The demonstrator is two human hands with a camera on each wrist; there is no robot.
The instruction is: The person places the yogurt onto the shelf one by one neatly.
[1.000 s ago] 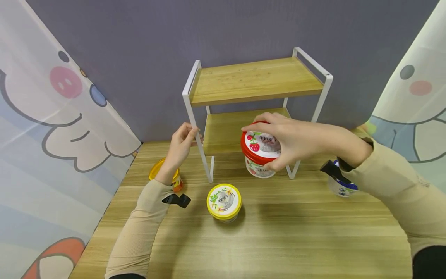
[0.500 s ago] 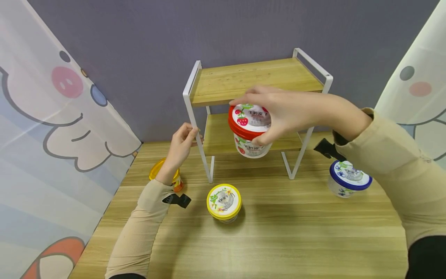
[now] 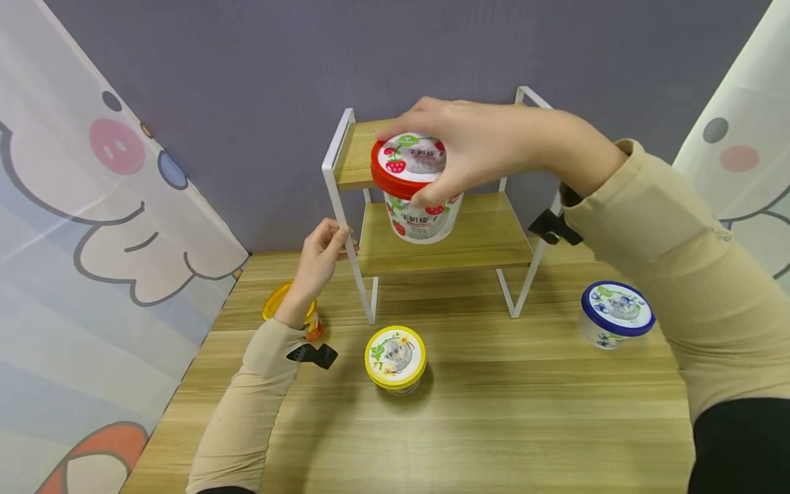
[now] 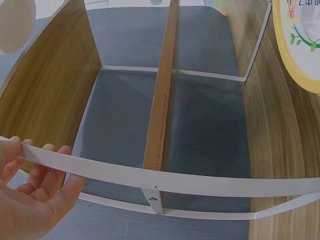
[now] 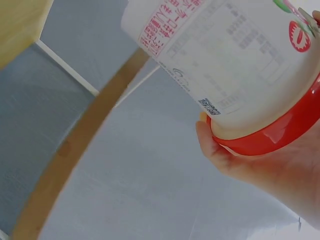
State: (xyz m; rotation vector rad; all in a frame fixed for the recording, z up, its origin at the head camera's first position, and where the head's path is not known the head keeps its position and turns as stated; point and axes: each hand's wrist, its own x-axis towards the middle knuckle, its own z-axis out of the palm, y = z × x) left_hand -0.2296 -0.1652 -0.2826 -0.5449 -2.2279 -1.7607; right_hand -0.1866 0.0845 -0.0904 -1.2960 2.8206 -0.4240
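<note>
The right hand's grip (image 3: pixel 463 140) holds a red-lidded tub (image 3: pixel 418 206) in front of the shelf rack (image 3: pixel 487 237); the left hand's grip (image 3: pixel 316 262) holds its left upright (image 3: pixel 362 288). Yellow-lidded (image 3: pixel 396 357), blue-lidded (image 3: pixel 617 310) and orange tubs (image 3: pixel 313 326) stand on the counter (image 3: pixel 494 425).

The strawberry tub (image 3: pixel 421 221) is white with a red rim, printed with red berries and green leaves. The near tub (image 3: pixel 396 357) has a yellow rim around a white lid with green leaves; the right tub (image 3: pixel 619 306), a deep-blue rim and blueberries. The shelf boards (image 3: pixel 484 237) are honey-toned, the frame (image 3: pixel 354 271) white, the table (image 3: pixel 524 412) streaked tan, the far wall (image 3: pixel 278 89) grey.
</note>
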